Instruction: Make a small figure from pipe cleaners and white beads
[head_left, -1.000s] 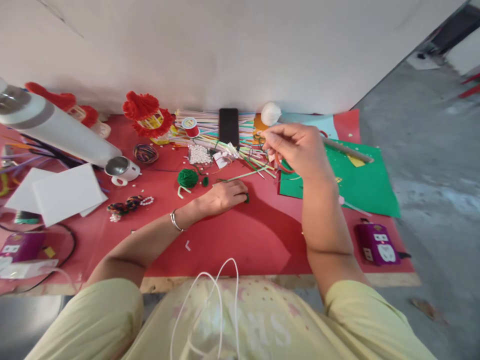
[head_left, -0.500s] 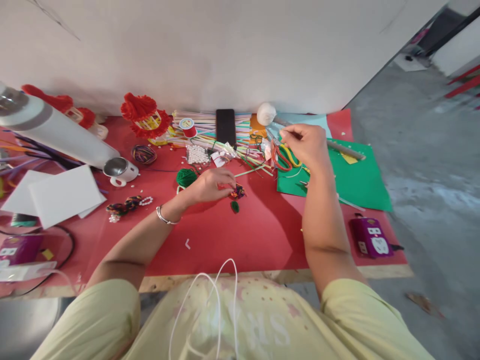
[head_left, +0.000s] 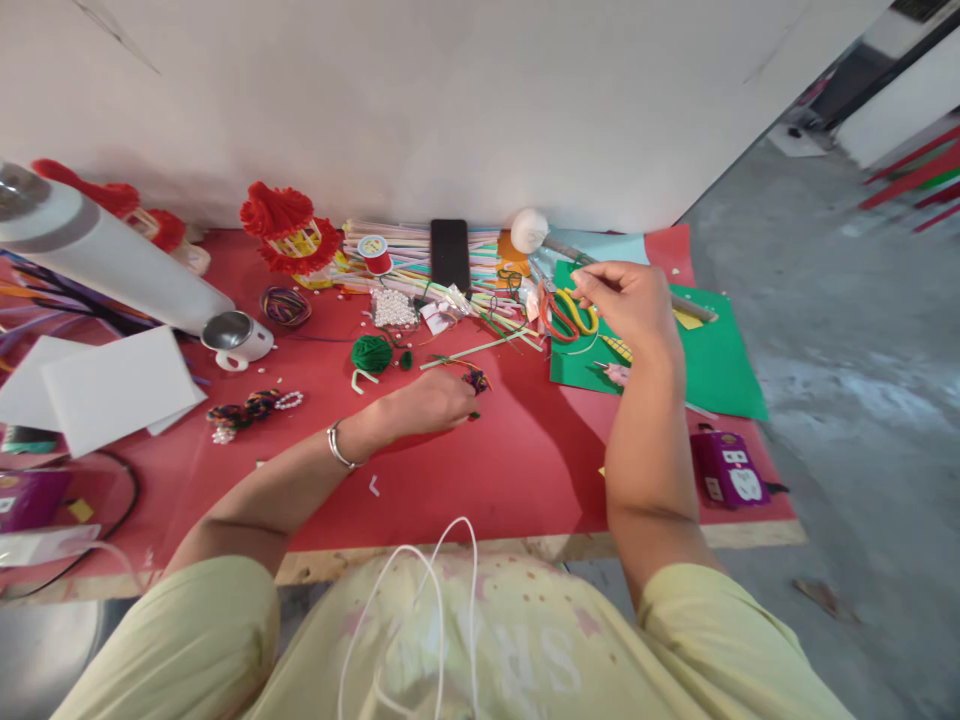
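The left hand (head_left: 442, 403) holds the multicoloured yarn piece (head_left: 475, 381) on the tabletop (head_left: 487, 490); the raised right hand (head_left: 628, 303) is pinched narrow — on a thread or not, I cannot tell. It seems a pulling step, calling next for steady hold.

Pale yellow shirt (head_left: 630, 660), lower centre of frame: letters S and R legible, remainder faint. Label on thread spool (head_left: 374, 254), upper centre-left: print too small to read.
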